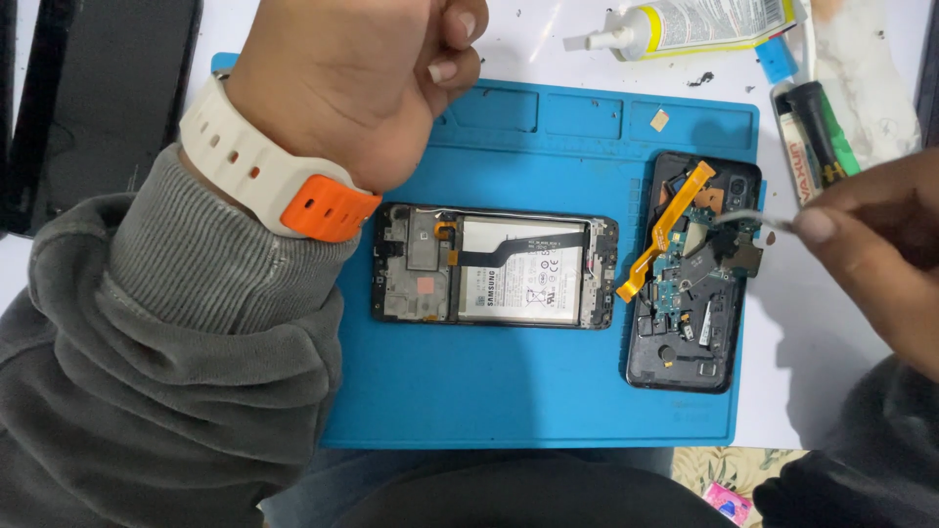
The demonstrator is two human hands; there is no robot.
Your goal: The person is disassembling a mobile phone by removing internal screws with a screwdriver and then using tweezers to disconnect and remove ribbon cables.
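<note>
Head view: left hand [362, 88] hovers fisted, fingers curled empty; right hand [871, 244] fingers pinch tweezers [753, 220] over back cover [690, 274].

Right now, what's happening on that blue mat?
A person is working on an opened phone lying on the blue mat, its battery exposed. The right hand holds tweezers over a back cover piled with loose parts and an orange flex cable. The left hand, fisted, hovers above the mat's top edge.
</note>
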